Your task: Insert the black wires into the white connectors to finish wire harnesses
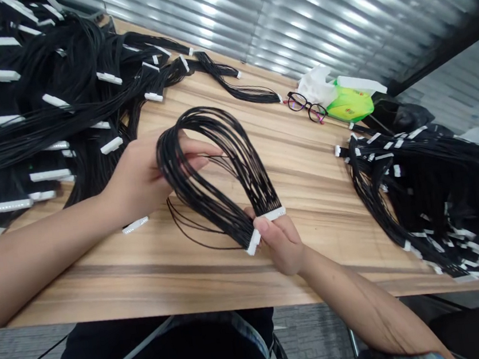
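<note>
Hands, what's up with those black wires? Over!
Right hand holding black wires by white connectors. Left hand where they curve, grip unclear. Glasses farther off, not blocking.

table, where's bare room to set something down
Bare table: between the held cable bundle and right cable pile; below the bundle, toward the front edge. Crowded: that pile, left cable pile, around glasses and green packet.

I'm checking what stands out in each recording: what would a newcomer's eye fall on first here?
Probably the looped black cable mid-picture, its white connectors pinched in the right hand, the left hand at its bend. Next, the large cable heaps at left and right. Then the bright green packet beside the glasses, toward the far edge.
</note>
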The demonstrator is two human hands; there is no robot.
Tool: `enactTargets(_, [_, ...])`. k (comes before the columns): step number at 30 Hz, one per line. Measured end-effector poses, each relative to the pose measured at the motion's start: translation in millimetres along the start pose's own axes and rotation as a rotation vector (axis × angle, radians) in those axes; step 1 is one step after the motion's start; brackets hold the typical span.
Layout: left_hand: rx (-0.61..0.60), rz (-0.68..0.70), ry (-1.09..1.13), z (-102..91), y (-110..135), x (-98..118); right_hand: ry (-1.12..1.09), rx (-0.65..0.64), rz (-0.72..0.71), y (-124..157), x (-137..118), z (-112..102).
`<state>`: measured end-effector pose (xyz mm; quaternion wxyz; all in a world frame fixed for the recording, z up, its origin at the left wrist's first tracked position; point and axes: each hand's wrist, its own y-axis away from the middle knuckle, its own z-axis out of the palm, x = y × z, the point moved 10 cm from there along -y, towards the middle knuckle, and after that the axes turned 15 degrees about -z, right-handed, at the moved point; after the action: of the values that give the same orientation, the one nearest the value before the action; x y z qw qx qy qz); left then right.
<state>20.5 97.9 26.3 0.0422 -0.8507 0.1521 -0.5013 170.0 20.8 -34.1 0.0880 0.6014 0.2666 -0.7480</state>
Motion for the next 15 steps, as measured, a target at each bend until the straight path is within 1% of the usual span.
enactTargets(3, [-0.091, 0.007, 0.011, 8.8, -2.2, 0.1, -0.022, -0.139, 0.007, 0.4, -2.8, 10.4])
enactTargets(4, [-0.098, 0.028, 0.019, 7.8, -3.3, 1.1, -0.033, -0.169, 0.022, 0.9, -2.3, 12.2])
enactTargets(6, [-0.131, 0.12, 0.032, 5.4, -4.2, 6.4, -0.072, -0.194, 0.043, 1.4, -1.8, 13.1])
enactTargets(8, [-0.244, 0.239, 0.005, 10.5, -1.3, 11.5, -0.127, -0.194, 0.038, 0.9, -3.3, 12.7])
enactTargets(11, [-0.477, 0.38, 0.013, 28.4, 13.8, 16.1, -0.191, -0.202, 0.002, -0.4, -8.8, 13.7])
enactTargets(12, [-0.497, 0.404, 0.039, 32.0, 18.7, 17.8, -0.194, -0.214, 0.001, -0.5, -9.7, 14.8])
enactTargets(13, [-0.478, 0.42, 0.065, 34.2, 22.8, 19.9, -0.193, -0.226, 0.001, -0.5, -10.6, 15.9])
enactTargets(15, [-0.33, 0.405, 0.018, 36.3, 27.8, 21.9, -0.187, -0.244, 0.013, -0.6, -11.1, 17.4])
